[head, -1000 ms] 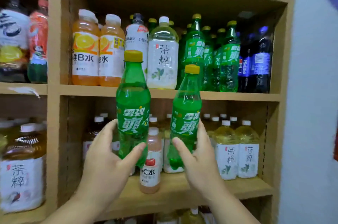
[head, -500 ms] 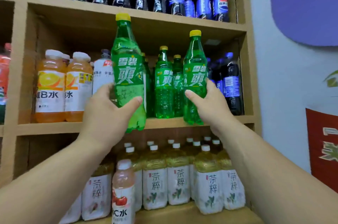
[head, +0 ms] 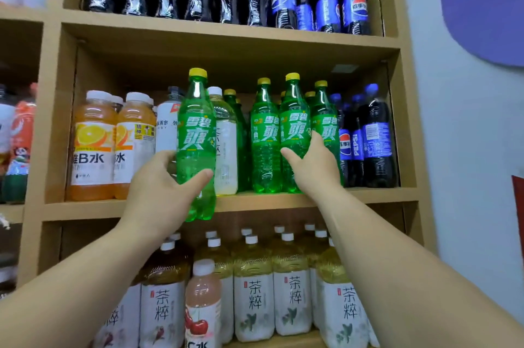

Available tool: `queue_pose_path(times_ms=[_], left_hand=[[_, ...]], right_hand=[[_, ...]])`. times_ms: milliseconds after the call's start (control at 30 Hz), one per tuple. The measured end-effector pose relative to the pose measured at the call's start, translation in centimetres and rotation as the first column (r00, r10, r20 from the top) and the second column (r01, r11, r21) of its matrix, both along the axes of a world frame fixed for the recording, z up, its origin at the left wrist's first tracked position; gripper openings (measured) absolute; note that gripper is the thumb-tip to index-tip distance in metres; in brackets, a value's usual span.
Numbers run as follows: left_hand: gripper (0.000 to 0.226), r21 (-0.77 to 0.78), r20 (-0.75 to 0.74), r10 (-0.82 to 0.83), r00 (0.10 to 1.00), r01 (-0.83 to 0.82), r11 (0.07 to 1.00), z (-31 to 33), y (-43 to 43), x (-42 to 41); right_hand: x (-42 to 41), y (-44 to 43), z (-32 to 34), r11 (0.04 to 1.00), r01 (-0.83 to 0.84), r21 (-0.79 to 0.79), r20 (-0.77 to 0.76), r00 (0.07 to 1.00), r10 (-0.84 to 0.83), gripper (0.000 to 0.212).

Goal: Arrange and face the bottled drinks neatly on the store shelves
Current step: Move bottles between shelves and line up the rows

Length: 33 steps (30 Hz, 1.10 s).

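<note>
Progress partial: middle shelf (head: 368,195) carries orange drinks (head: 93,149) at far left, labels forward. Before shelf edge, left hand (head: 161,191) grasps green soda bottle (head: 195,134), full, capped, base below shelf level, not yet placed. Just right, pale tea bottle (head: 225,149) stands beside greens, likely misplaced. Further right, right hand (head: 314,169) wraps second green bottle (head: 293,126), apparently seated in green row, label forward. Beyond, Pepsi bottles (head: 374,143), one label turned sideways.

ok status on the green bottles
Left hand grips green bottle, not yet shelved. Right hand holds second green bottle in the row. Tea bottle behind the first.
</note>
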State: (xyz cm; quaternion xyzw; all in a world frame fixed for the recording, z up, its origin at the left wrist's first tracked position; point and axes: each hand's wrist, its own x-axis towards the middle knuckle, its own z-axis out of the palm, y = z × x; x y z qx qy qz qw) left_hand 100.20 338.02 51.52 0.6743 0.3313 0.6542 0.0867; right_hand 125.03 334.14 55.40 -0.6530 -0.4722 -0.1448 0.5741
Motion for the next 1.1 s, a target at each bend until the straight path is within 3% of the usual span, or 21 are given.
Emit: queue_pose_path(times_ms=[100, 167, 267, 567, 667, 767, 867, 1000, 1100], left_hand=[[0.064, 0.003, 0.014, -0.04, 0.999, 0.04, 0.999, 0.3, 0.1, 0.1], [0.058, 0.008, 0.014, -0.048, 0.999, 0.048, 0.999, 0.4, 0.3, 0.0], [0.066, 0.013, 0.023, -0.049, 0.999, 0.049, 0.999, 0.5, 0.5, -0.1], [0.071, -0.017, 0.071, -0.073, 0.995, 0.074, 0.997, 0.2, 0.3, -1.7], [0.078, 0.002, 0.106, -0.062, 0.992, 0.062, 0.998, 0.4, 0.5, -2.9], [0.077, -0.003, 0.151, -0.06, 0.987, 0.061, 0.998, 1.1, 0.6, -4.4], [0.071, 0.006, 0.167, -0.058, 0.984, 0.058, 0.998, 1.7, 0.8, -5.8], [0.065, -0.013, 0.166, -0.09, 0.982, 0.094, 0.996, 1.9, 1.2, -7.9], [0.059, -0.021, 0.142, -0.084, 0.986, 0.087, 0.996, 1.6, 1.6, -9.2]], right_hand=[[0.2, 0.4, -0.5, 0.998, 0.055, 0.025, 0.05, 0.997, -0.056, 0.09], [0.3, 0.5, -0.7, 0.994, 0.087, 0.064, 0.089, 0.992, -0.093, 0.086], [0.7, 0.5, -1.0, 0.987, 0.123, 0.107, 0.146, 0.98, -0.138, 0.075], [0.5, 0.5, -0.7, 0.98, 0.187, 0.074, 0.14, 0.971, -0.195, 0.071], [-1.1, -0.1, -0.4, 0.949, 0.219, 0.225, 0.252, 0.928, -0.274, 0.064], [-4.9, -0.5, 0.6, 0.949, 0.063, 0.308, 0.393, 0.9, -0.187, 0.059], [-9.0, 0.3, 1.5, 0.972, -0.1, 0.214, 0.433, 0.901, -0.003, 0.063], [-12.1, 2.4, 1.9, 0.984, -0.172, 0.049, 0.253, 0.955, 0.155, 0.091], [-12.7, 3.6, 1.2, 0.983, -0.182, -0.028, 0.156, 0.97, 0.184, 0.111]])
